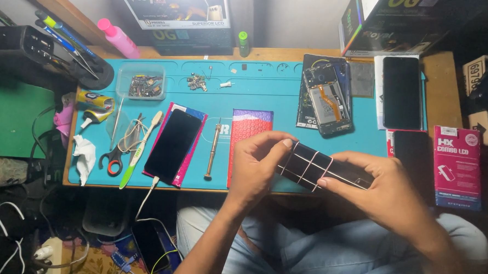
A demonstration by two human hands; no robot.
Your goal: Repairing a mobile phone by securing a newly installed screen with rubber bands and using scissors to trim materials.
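Both my hands hold a dark phone screen panel (314, 163) crossed by thin white strips, just above the front edge of the blue work mat (268, 94). My left hand (256, 165) grips its left end with thumb and fingers. My right hand (379, 184) cups its right end from below, the thumb lying on top. An opened phone (328, 99) with its orange flex cable showing lies on the mat behind my hands. A red-and-purple padded pouch (250, 126) lies under my left hand.
A black phone (173, 145) on a pink sleeve, a screwdriver (213, 151), scissors (114, 159), a toothbrush (139, 149) and a parts tray (142, 83) lie to the left. Another phone (402, 92) and a pink box (458, 165) sit right. Cardboard boxes stand behind.
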